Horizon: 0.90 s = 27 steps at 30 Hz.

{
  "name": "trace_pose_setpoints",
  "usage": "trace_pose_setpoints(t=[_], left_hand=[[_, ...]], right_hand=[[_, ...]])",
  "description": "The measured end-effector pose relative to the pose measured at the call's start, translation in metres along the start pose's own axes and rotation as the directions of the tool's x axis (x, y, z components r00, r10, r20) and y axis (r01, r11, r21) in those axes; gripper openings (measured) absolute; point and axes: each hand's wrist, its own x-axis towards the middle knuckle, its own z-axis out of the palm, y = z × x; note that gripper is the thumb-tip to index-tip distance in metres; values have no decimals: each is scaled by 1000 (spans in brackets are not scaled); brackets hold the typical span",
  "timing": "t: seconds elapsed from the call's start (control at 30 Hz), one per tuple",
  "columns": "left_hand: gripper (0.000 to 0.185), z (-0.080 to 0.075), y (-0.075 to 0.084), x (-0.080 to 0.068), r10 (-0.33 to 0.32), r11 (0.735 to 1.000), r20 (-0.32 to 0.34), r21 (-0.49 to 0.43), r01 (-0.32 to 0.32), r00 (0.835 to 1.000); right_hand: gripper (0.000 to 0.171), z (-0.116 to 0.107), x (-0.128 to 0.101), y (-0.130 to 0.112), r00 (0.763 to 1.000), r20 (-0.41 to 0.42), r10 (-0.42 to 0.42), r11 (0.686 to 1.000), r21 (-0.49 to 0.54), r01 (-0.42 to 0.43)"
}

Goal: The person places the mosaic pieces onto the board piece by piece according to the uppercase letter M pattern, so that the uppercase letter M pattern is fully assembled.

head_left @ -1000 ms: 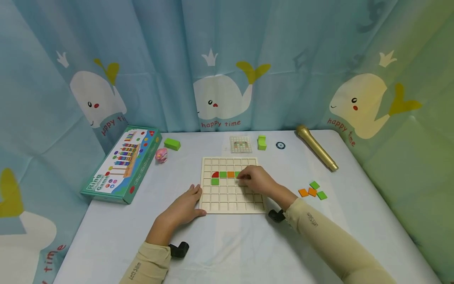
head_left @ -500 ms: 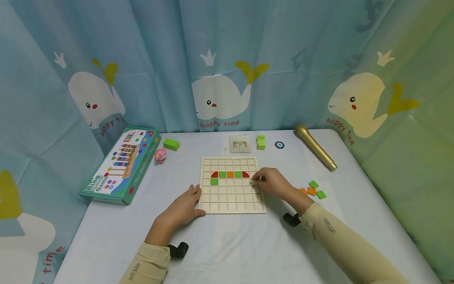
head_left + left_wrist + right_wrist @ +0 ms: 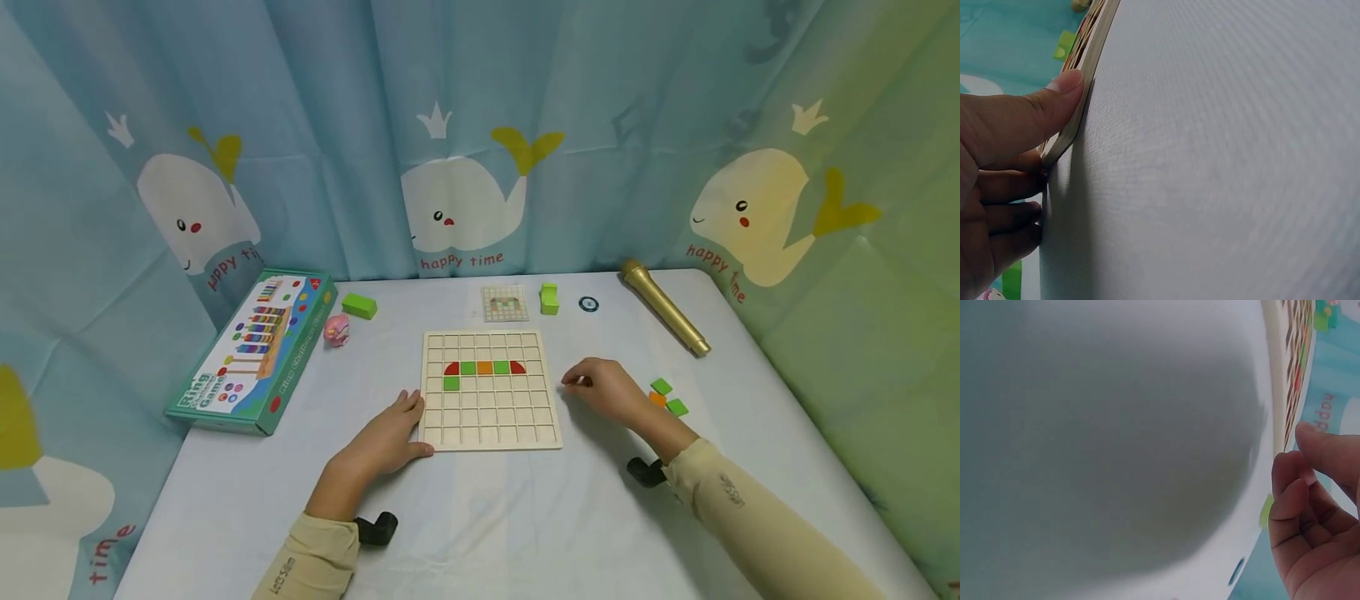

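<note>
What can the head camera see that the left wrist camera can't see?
Only the head view shows the whole table: the coloured tiles in the wooden grid board, the loose tiles by the right hand, the gold microphone, the game box and the whale curtain.

Only the left wrist view shows, close up, the thumb pressed against the board's thin edge, with the other fingers lying under it on the white cloth.

Both show the left hand steadying the board at its left side.

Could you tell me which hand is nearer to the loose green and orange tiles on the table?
Right. The right hand lies just beside the loose tiles; the left hand rests against the grid board's far edge.
</note>
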Motion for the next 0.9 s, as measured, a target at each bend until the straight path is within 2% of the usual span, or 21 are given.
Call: trace_pose_setpoints(t=[0.37, 0.57, 0.9], left_hand=[[85, 0, 0, -1, -6, 1000, -1, -18, 6, 1000], [85, -1, 2, -1, -11, 1000, 7, -16, 11, 1000], [84, -3, 3, -1, -18, 1000, 20, -10, 18, 1000]], right_hand=[[10, -10, -16, 24, 1000, -21, 21, 999, -31, -22], [9, -15, -26, 30, 999, -48, 20, 998, -52, -22], [12, -25, -36, 40, 999, -43, 11, 999, -47, -13]])
